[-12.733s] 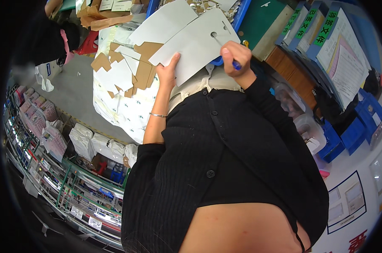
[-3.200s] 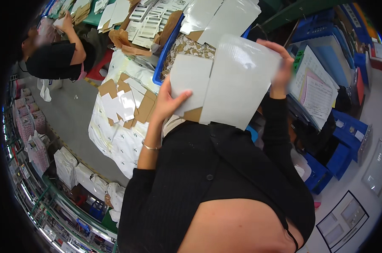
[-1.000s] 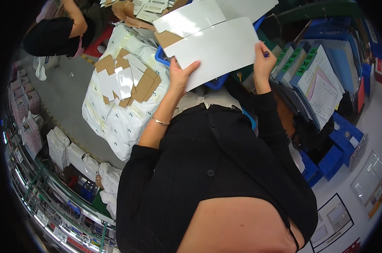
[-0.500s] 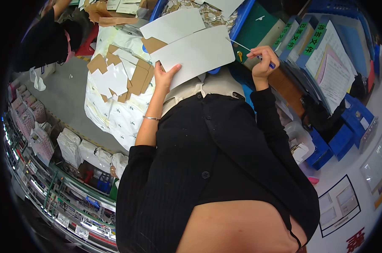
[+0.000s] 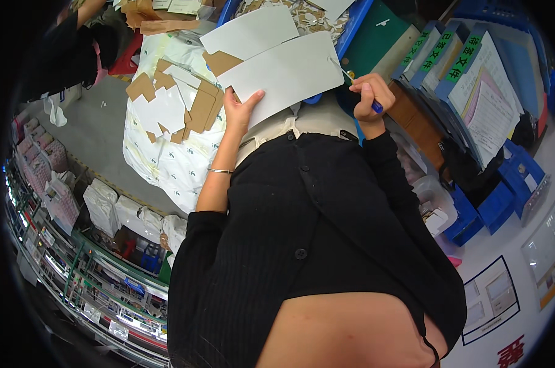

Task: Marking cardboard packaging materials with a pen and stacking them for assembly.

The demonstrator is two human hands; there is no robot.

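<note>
My left hand (image 5: pixel 241 110) grips the near left edge of a white cardboard sheet (image 5: pixel 290 73), thumb on top. A second white sheet (image 5: pixel 253 30) lies beyond it, with a brown cardboard flap (image 5: pixel 221 62) showing at its left end. In my right hand (image 5: pixel 373 95) is a screwdriver with a blue handle (image 5: pixel 377 107) and a thin metal shaft. Its shaft points toward the sheet's right edge; whether the tip touches cannot be told. Under the sheets is a blue bin (image 5: pixel 351 34) holding many cardboard scraps (image 5: pixel 314 23).
To the left, cut cardboard pieces (image 5: pixel 161 113) are piled on a white plastic sack (image 5: pixel 167 172). Blue file holders (image 5: pixel 440 64) and a clear plastic tub (image 5: pixel 434 199) stand at right. Another person's dark sleeve (image 5: pixel 57 61) is at the far left.
My right hand has shifted slightly left and nearer to me, turning so the screwdriver handle angles differently. The shaft remains by the sheet's right edge. My left hand has barely moved.
</note>
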